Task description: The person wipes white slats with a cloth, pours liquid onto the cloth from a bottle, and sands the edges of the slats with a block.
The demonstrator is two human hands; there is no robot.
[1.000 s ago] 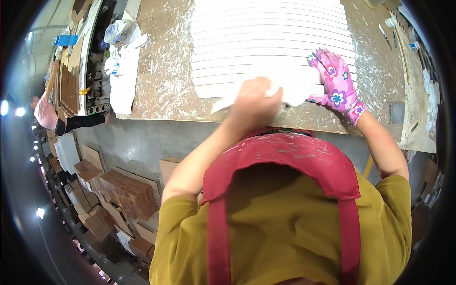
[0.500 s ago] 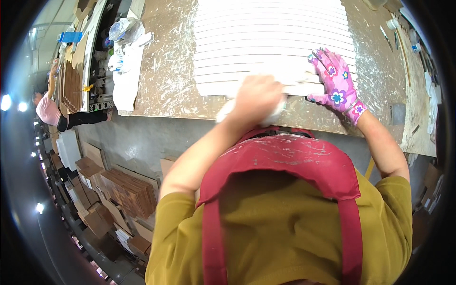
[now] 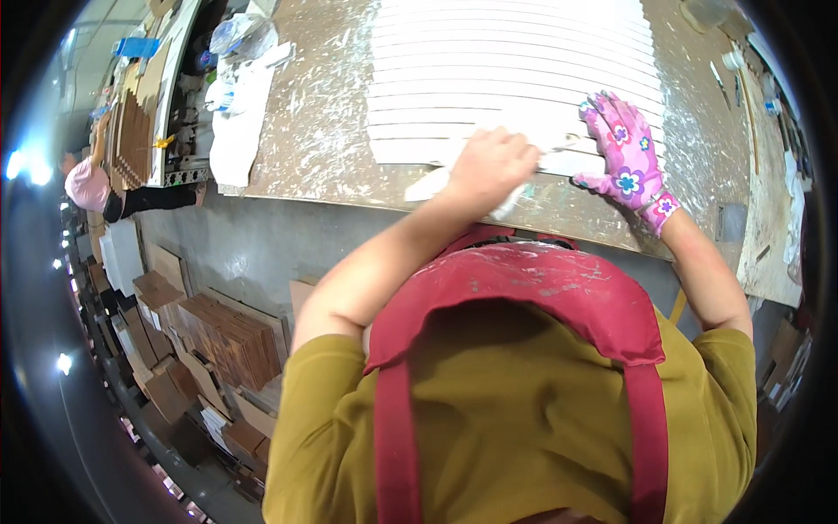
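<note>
One red apron point(image 3: 550, 269) w/ pale smears, nearest, then scuffed brown bench point(image 3: 323, 131). At bench's near side: L hand point(image 3: 495, 170), bare, fingers curled round white cloth point(image 3: 426, 185); R hand point(image 3: 627, 157) in pink floral glove point(image 3: 635, 186), flat, fingers spread, over near right corner of white strips point(image 3: 515, 70). Strips lie side by side mid-bench, running L–R. Farther L: white sheet point(image 3: 236, 144), clear plastic bag point(image 3: 244, 33) on its far end. Far R: pale container point(image 3: 703, 15).
</note>
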